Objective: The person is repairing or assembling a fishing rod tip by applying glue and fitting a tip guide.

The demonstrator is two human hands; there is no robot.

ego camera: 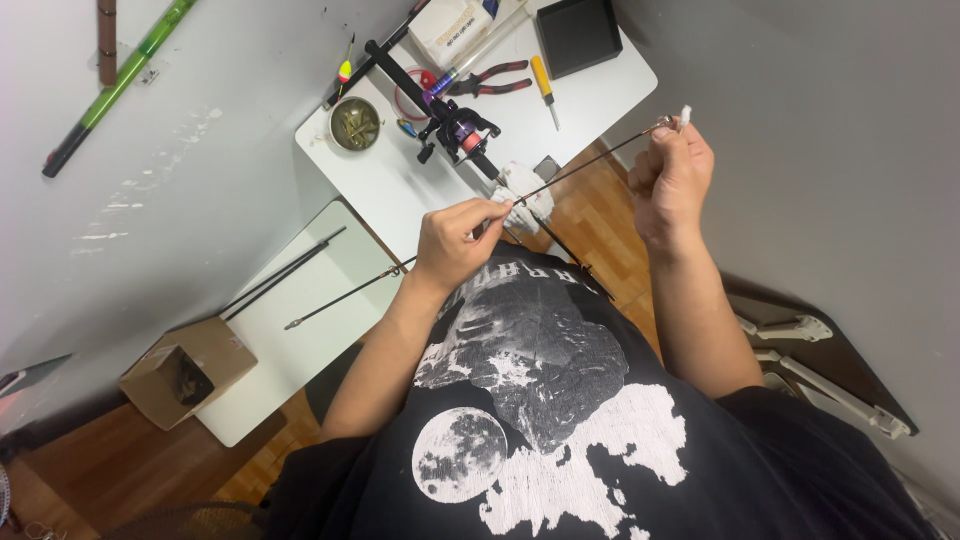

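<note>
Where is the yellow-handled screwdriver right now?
The yellow-handled screwdriver lies at the top of the head view on the white table, between the red-handled pliers and the black tray.

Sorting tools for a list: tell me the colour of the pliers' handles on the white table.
Red and black, on the pliers in the head view.

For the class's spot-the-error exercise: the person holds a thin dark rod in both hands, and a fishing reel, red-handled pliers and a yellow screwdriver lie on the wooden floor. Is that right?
Not quite. The head view shows the reel, pliers and screwdriver lying on the white table, not the floor. The rest holds: the left hand and right hand both hold the thin dark rod.
</note>
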